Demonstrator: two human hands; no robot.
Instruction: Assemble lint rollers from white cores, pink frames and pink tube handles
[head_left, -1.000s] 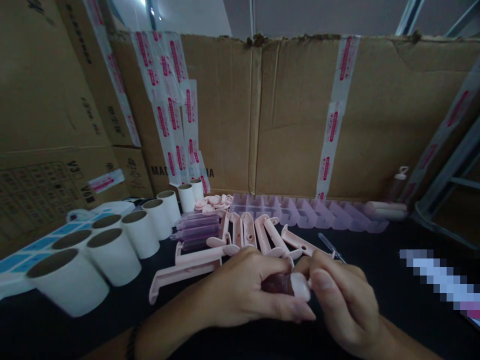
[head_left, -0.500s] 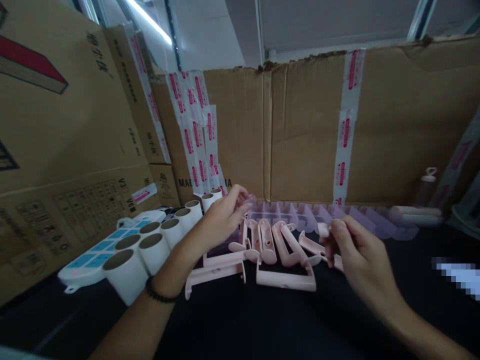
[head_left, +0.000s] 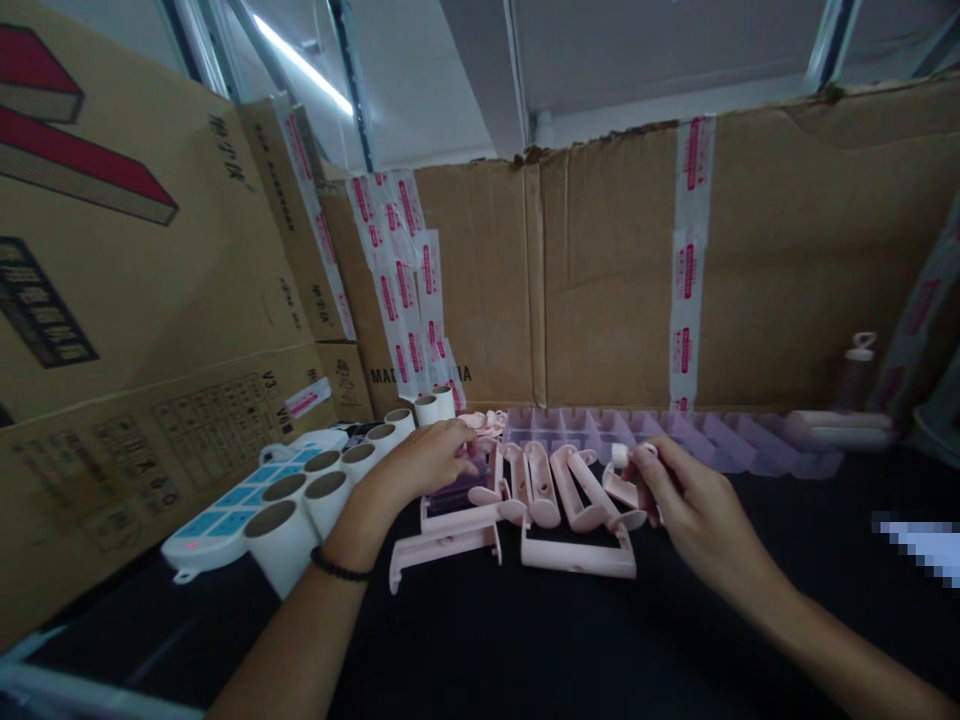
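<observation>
My right hand [head_left: 686,490] is closed on a small pale pink plastic part [head_left: 621,460], gripped between thumb and fingers at the right end of a row of parts. Some of that part is covered by my fingers. My left hand [head_left: 427,462] reaches over purple translucent plastic pieces [head_left: 454,482], its thumb apart from its bent fingers; the fingertips are partly hidden. Just beyond it lies a heap of small pink parts [head_left: 486,424]. Between the hands are several pale pink plastic holders [head_left: 577,560], shaped like long brackets with end arms.
Several white cardboard tubes [head_left: 279,540] stand left of my left forearm, beside a white and blue power strip [head_left: 217,520]. A purple divided tray [head_left: 637,430] runs along the cardboard wall [head_left: 600,270]. A pink roller [head_left: 840,430] lies at the far right.
My left hand has come down and slightly left, uncovering the heap of small pink parts. My right hand has shifted a little left with its pink part. The view has tilted slightly.
</observation>
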